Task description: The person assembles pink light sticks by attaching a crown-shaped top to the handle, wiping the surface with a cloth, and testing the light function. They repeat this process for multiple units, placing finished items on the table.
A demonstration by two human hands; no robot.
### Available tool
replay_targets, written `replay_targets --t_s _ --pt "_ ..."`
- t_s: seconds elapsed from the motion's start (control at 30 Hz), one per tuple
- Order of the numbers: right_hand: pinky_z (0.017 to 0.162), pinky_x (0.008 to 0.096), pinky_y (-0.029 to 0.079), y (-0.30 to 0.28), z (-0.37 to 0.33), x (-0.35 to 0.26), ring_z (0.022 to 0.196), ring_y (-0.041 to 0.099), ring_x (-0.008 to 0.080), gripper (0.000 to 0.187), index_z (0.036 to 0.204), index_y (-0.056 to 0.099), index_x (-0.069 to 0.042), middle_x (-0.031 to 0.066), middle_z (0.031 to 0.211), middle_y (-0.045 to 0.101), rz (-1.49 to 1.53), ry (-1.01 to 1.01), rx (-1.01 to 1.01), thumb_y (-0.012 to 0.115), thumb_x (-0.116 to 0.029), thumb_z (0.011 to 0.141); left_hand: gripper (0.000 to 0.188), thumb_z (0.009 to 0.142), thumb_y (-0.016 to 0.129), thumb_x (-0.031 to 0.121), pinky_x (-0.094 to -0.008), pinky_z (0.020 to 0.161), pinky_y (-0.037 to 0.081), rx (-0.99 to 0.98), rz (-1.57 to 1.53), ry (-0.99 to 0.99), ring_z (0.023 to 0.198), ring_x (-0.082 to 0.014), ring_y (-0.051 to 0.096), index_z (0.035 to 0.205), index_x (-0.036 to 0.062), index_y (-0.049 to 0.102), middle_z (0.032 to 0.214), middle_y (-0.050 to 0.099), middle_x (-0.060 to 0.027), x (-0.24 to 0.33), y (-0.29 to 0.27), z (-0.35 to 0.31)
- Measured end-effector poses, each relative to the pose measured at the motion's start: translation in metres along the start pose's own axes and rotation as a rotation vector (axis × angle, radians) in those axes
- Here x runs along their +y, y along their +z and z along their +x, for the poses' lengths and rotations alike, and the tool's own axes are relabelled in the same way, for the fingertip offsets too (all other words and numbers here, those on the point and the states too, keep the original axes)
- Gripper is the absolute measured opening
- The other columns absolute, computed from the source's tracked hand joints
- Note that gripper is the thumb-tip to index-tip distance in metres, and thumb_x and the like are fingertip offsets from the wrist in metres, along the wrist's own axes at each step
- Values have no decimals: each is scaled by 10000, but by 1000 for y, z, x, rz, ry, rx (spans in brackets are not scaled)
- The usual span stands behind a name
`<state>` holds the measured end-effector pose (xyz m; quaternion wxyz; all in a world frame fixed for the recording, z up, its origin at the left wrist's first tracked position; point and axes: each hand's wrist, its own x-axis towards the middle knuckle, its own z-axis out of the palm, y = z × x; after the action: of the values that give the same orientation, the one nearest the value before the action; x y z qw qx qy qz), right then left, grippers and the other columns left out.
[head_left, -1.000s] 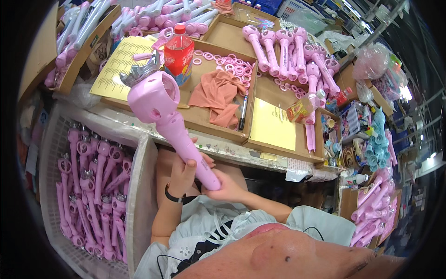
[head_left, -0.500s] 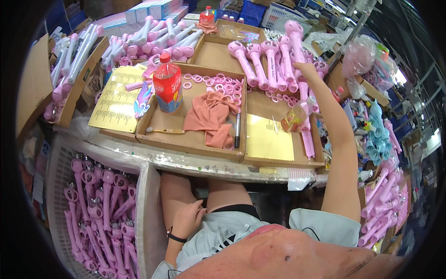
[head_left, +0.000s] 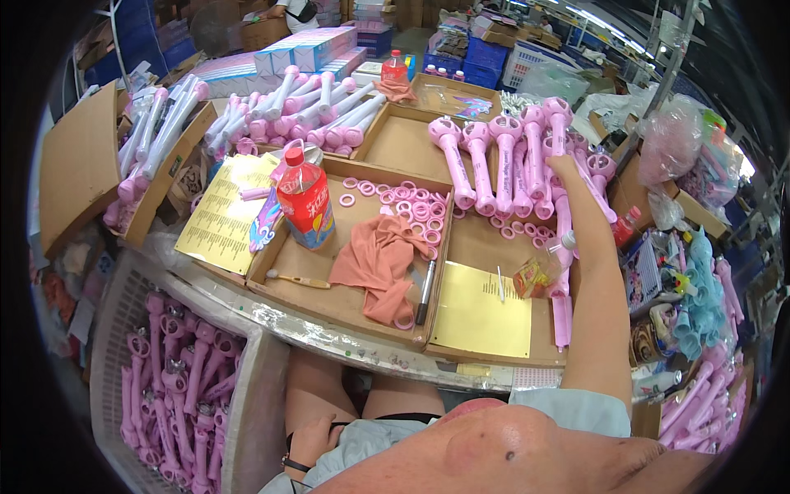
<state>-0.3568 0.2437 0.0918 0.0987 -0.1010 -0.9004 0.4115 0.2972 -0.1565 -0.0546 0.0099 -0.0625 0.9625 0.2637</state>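
Note:
My right hand point(head_left: 563, 167), arm stretched far forward, is closed round the lower part of a pink toy wand point(head_left: 557, 119) with a round head. That wand is at the right end of a row of similar pink wands point(head_left: 504, 160) lying across the right-hand tray. Beneath my arm, pink half-shells point(head_left: 562, 321) and a clear bottle with a yellow label point(head_left: 536, 276) lie in the tray. My left hand point(head_left: 311, 438) rests on my lap, fingers loosely laid on the thigh and holding nothing visible.
A red-capped drink bottle point(head_left: 306, 202), an orange cloth point(head_left: 380, 267), pink rings point(head_left: 411, 206), a brush point(head_left: 296, 281) and a marker point(head_left: 425, 292) lie in the middle tray point(head_left: 346, 309). A crate point(head_left: 115, 329) of pink wands stands at the lower left; white-and-pink wands point(head_left: 288, 111) pile up behind.
The view has tilted up, so the table sits lower. My right hand has lowered the wand to the row's end. My left hand has settled flatter on my lap.

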Motion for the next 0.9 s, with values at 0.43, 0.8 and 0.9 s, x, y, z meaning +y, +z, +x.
replay_targets --t_s 0.43,0.8,0.9 --pt "704 328 492 -21 -26 22 907 603 200 532 1096 583 47 123 1012 614 -174 -187 109 613 -407 821 311 814 614 308 -437 556 484 -54 60 -46 634 -339 606 1039 95 597 736 633 -151 1 10 5" --pt "985 345 354 -24 -273 76 1185 427 233 823 1396 190 -17 147 1294 421 538 -405 -69 706 -178 775 306 823 606 217 -455 614 470 -185 -47 37 721 -362 596 1063 32 561 787 620 -187 -4 4 17" --pt "994 347 344 -14 -285 65 1166 433 252 897 1364 223 29 159 1279 409 247 -331 17 781 -187 695 302 811 620 206 -449 619 465 -122 -32 82 709 -358 588 1048 27 573 771 615 -176 -9 2 12"
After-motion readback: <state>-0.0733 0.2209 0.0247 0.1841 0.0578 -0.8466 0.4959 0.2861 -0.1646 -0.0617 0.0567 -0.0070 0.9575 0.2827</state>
